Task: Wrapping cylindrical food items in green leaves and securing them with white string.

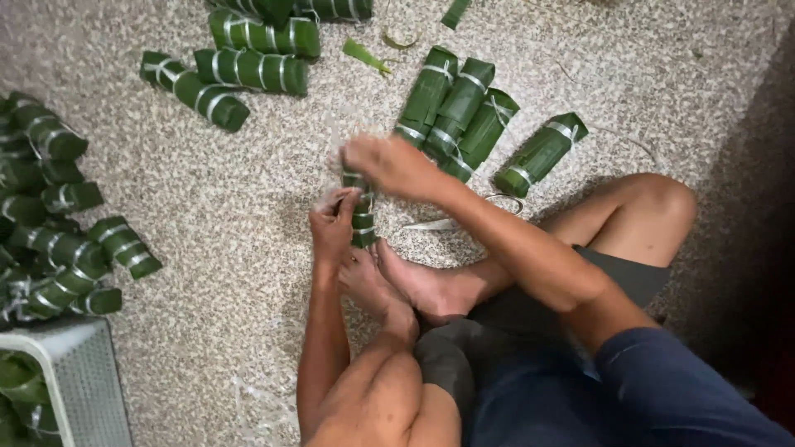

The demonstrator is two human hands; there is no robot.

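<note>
Here, both hands (335,223) on leaf roll (362,217) (upright); open floor (232,190) leftward

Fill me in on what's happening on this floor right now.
A person sits on the speckled stone floor, holding an upright green leaf-wrapped roll bound with pale strips just in front of their bare feet. The left hand grips its side; the right hand is at its top. Four finished rolls lie just beyond, more sit top left and far left, and a white mesh basket stands at the lower left.
</note>
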